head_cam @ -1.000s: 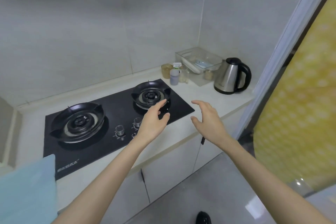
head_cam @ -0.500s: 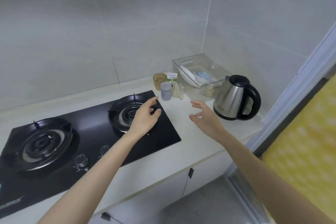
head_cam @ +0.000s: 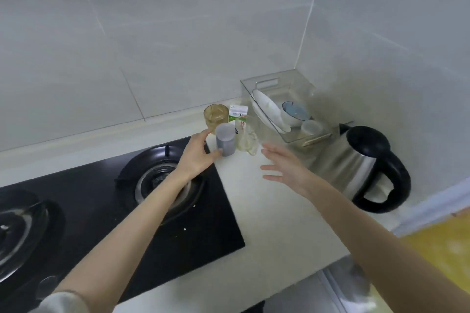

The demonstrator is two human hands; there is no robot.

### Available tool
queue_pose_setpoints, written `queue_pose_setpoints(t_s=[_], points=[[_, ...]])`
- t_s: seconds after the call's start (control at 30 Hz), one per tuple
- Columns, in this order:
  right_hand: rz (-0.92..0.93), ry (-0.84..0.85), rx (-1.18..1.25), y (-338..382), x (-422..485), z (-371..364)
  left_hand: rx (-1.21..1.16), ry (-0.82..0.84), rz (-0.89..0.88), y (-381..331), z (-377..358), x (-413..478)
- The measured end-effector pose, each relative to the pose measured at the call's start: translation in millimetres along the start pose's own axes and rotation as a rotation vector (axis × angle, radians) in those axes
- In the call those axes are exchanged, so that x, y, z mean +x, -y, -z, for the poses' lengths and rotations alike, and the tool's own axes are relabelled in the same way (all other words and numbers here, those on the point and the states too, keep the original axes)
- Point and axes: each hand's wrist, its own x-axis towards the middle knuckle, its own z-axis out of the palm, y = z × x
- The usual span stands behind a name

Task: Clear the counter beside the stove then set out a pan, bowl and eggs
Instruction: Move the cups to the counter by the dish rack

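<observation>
Item: frosted cup point(head_cam: 225, 141), standing on tabletop point(head_cam: 267, 211) beside stove point(head_cam: 178, 211), in front of amber glass point(head_cam: 215, 115). I am judging it light, stiff and slippery, and aiming mid-wall. Left hand point(head_cam: 197, 157) fingers cupping round it, thumb touching base, not clamping. Right hand point(head_cam: 282, 168) fingers spreading, holding nothing.

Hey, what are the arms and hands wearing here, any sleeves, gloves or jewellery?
The left hand and right hand are bare: no gloves, rings or watch show. Both forearms are uncovered; a whitish sleeve edge shows high on the left arm.
</observation>
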Motion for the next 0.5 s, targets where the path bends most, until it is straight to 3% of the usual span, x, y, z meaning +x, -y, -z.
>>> queue_pose_setpoints(t_s=[0.27, 0.5], points=[[-0.075, -0.025, -0.082, -8.0, 91.4, -10.3, 0.034, 0.083, 0.115, 35.4, -36.8, 90.5], [-0.118, -0.135, 0.046, -23.2, 131.1, -14.2, -0.038, 0.075, 0.165, 55.4, -60.5, 113.2]])
